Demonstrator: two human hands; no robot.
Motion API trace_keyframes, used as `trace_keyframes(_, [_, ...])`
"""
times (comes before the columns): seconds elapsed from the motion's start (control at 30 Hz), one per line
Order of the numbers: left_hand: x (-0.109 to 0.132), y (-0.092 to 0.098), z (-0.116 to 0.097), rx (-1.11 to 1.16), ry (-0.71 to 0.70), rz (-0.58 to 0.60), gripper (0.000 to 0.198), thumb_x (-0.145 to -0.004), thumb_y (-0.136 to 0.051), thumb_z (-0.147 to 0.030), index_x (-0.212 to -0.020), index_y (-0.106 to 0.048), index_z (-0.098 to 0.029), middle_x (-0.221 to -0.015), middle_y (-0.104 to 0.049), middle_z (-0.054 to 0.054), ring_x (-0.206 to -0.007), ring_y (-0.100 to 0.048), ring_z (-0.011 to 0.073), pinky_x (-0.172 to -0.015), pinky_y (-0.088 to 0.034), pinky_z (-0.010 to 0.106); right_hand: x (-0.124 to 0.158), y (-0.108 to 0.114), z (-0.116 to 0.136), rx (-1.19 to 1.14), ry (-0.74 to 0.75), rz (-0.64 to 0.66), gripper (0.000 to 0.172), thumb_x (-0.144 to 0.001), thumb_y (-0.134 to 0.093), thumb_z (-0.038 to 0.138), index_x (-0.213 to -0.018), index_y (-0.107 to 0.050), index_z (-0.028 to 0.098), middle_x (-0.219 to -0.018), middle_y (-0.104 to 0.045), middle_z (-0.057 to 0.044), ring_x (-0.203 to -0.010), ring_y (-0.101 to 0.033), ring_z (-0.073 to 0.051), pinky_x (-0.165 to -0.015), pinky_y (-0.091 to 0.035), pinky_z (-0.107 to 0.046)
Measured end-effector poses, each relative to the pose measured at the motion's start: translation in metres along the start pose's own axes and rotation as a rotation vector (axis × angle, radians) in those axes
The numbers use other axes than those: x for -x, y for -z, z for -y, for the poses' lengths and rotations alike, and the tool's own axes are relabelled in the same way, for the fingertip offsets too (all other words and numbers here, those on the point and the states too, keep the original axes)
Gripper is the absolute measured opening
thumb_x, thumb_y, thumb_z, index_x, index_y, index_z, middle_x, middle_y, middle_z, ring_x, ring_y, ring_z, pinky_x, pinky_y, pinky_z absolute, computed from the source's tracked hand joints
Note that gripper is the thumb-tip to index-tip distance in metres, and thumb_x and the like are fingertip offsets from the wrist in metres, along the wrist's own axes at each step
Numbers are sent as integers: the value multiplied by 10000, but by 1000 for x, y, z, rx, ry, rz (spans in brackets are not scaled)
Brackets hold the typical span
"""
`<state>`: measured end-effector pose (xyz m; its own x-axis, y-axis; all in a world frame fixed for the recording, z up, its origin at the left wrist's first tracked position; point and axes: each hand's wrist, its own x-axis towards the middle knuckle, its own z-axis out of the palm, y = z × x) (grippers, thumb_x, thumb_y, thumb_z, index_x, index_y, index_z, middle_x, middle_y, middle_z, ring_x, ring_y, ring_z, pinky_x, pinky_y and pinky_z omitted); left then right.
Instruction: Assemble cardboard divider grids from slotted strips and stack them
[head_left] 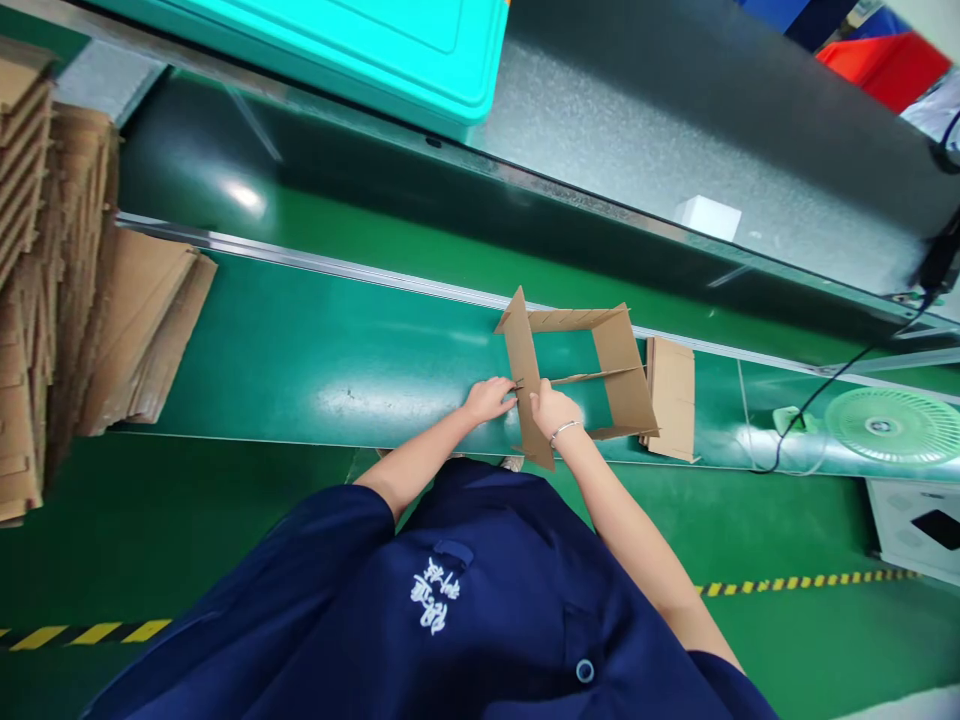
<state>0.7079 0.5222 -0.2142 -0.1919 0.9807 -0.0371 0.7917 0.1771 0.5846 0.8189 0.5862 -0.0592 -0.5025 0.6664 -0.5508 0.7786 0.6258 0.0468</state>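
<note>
A cardboard divider [621, 365] of interlocked strips stands on the green bench, near its front edge. Its left strip [520, 345] is tilted, with crosswise strips running from it to the right strip. My left hand [491, 400] is at the outer face of that left strip, thumb and fingers closing around a small end that pokes through a slot. On the inner side, my right hand [555, 410], with a bracelet at the wrist, grips the same strip with curled fingers. The fingertips of my right hand are partly hidden.
Flat cardboard pieces [673, 395] lie right of the divider. Tall cardboard stacks [75, 270] stand at the left. A green fan [892, 425] with a black cable is on the right. Above the bench, a metal shelf [600, 130] carries a turquoise bin [360, 50] and a white box [709, 217].
</note>
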Motion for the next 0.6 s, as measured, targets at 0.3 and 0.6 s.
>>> trace_keyframes(0.3, [-12, -11, 3, -110, 88, 46, 288, -922, -353, -309, -942, -610, -179, -911, -634, 78, -897, -584, 183, -691, -412, 261, -2, -1, 5, 29, 14, -4, 325, -935, -285, 253, -1192, -391, 83, -997, -660, -174, -884, -656, -237, -718, -475, -315])
trace_keyframes(0.6, [-9, -13, -1, -153, 100, 36, 285, -931, -343, -307, -960, -597, -182, -911, -635, 78, -904, -581, 180, -683, -405, 254, -4, -1, 2, -6, 12, 35, 352, -927, -299, 240, -1217, -387, 61, -1012, -653, -193, -909, -650, -233, -734, -473, -304])
